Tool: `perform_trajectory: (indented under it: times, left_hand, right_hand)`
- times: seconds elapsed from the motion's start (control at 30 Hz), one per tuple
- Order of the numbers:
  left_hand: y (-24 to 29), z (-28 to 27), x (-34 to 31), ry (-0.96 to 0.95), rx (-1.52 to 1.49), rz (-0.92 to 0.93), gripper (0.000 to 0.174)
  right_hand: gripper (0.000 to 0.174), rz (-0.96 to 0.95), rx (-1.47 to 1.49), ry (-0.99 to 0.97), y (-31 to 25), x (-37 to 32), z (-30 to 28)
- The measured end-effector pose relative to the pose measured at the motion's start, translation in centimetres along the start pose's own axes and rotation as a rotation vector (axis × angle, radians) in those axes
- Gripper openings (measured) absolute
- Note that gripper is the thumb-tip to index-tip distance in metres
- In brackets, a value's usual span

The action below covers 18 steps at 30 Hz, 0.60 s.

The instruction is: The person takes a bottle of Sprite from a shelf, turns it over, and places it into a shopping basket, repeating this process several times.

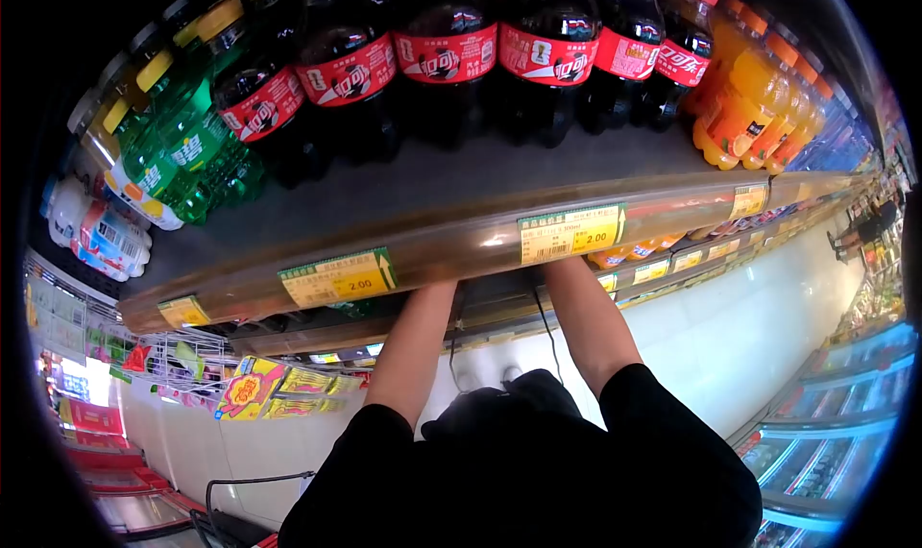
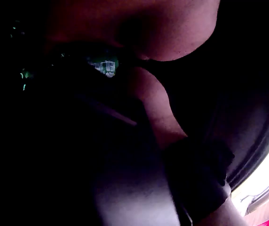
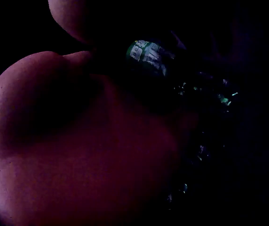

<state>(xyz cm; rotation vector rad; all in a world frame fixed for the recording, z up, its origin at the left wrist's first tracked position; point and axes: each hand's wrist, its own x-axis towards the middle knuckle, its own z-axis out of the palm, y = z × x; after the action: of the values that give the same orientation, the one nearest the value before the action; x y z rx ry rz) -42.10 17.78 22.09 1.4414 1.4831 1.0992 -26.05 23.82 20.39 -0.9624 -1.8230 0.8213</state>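
Observation:
Both forearms reach under the front edge of the shelf (image 1: 451,212), which hides the hands in the head view. In the dark left wrist view my left hand (image 2: 139,26) spans the top, its fingers lost in shadow. Just beyond it shows a bottle with a green and white label (image 2: 107,67). My right hand (image 3: 82,127) fills the lower left of the right wrist view, close to the same kind of labelled bottle (image 3: 146,54). Glints of clear plastic (image 3: 226,100) lie around. I cannot tell whether either hand grips a bottle.
Cola bottles (image 1: 447,53) line the shelf above, with green soda bottles (image 1: 187,140) to the left and orange drink bottles (image 1: 754,106) to the right. Yellow price tags (image 1: 571,235) run along its edge. A wire rack (image 1: 192,356) stands at left, glass coolers (image 1: 826,442) at right.

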Motion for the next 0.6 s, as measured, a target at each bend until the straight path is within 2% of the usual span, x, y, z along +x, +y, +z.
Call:
perform_trajectory:
  times: [0.6]
  left_hand:
    - [0.6,-1.1,-0.7,0.08,-0.096,-0.052,0.032]
  right_hand:
    - [0.026,0.017,0.091,-0.055,0.9,-0.4,-0.8]
